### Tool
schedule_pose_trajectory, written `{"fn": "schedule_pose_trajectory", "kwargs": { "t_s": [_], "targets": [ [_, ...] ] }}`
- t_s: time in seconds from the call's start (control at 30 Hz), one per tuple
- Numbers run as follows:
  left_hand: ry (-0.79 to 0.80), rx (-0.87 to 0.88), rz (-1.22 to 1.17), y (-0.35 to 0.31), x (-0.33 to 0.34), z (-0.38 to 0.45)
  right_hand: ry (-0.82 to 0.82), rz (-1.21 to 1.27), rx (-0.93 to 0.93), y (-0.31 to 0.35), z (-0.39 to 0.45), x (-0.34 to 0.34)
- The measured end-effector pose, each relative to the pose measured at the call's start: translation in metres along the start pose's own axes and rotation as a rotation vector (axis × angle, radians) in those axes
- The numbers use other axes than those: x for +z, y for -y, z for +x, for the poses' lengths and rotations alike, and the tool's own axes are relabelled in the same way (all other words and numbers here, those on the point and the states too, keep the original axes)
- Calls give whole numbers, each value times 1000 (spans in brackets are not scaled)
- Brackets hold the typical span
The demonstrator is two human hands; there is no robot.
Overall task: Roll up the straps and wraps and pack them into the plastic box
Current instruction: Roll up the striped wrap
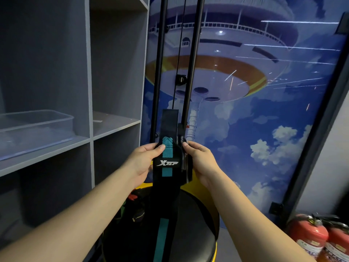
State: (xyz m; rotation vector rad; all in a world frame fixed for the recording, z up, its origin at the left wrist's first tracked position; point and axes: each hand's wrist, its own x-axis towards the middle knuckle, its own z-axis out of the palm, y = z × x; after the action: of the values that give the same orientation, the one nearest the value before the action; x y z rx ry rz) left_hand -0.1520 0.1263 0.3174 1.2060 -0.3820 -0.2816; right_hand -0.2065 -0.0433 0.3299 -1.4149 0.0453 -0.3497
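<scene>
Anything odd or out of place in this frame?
Nothing damaged or spilled. The black-and-teal wrist wrap is not rolled yet: left hand and right hand hold it upright, its tail hanging down. The plastic box on the shelf looks empty.

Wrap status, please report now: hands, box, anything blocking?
Left hand and right hand both hold the black-teal wrap, still unrolled. Plastic box on shelf, left. Nothing blocking.

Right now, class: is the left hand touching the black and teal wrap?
Touching. The head view shows the left hand gripping the black and teal wrap by its left edge, with the thumb pressed on its front beside the teal stripe.
</scene>
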Motion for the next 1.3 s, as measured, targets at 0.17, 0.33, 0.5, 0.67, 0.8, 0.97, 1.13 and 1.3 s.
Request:
{"fn": "schedule_pose_trajectory", "kwargs": {
  "t_s": [0.17, 0.33, 0.5, 0.67, 0.8, 0.97, 1.13, 1.3],
  "targets": [
    [-29, 6, -5, 1, 5, 5, 22, 97, 33, 0, 0, 6],
    [-55, -3, -15, 4, 6, 8, 56, 141, 55, -2, -1, 8],
    [-102, 12, -34, 8, 5, 10, 85, 68, 27, -4, -3, 10],
    [-119, 3, -103, 11, 9, 11, 94, 33, -10, -13, -1, 12],
    [-162, -7, -241, 13, 19, 11, 81, 63, -18, -20, 1, 18],
    [-230, 39, -249, 18, 20, 14, 82, 34, 2, -26, 4, 23],
    [-253, 25, -272, 19, 21, 15, 50, -8, -2, -33, 7, 28],
    [-241, 6, -275, 21, 18, 15, 8, -65, -17, -39, 9, 26]
  ]
}}
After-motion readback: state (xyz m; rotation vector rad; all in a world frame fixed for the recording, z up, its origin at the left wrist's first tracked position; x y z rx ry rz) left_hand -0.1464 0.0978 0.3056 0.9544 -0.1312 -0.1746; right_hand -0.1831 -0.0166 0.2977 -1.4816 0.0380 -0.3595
